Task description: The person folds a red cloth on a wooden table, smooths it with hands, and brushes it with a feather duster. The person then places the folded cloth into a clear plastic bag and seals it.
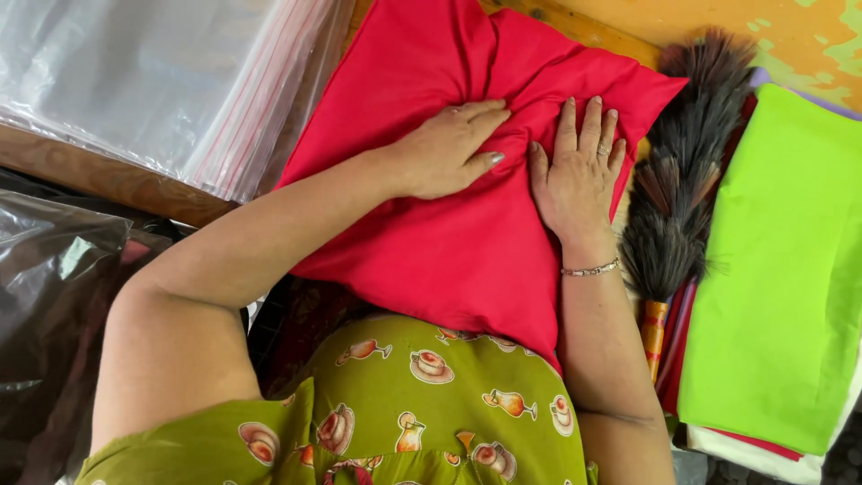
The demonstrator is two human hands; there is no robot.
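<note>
A red cloth [449,242] lies folded on the table in front of me, wrinkled near its middle. My left hand [444,148] presses flat on it from the left, fingers pointing right. Beside it, my right hand [575,171] rests palm down on the same cloth, fingers spread and pointing away from me. A bracelet circles the right wrist. Neither hand grips anything.
A feather duster [682,180] with an orange handle lies right of the red cloth. A stack of folded cloths with bright green [781,269] on top sits at the right. Clear plastic zip bags [162,81] are piled at the upper left, dark plastic [54,296] below them.
</note>
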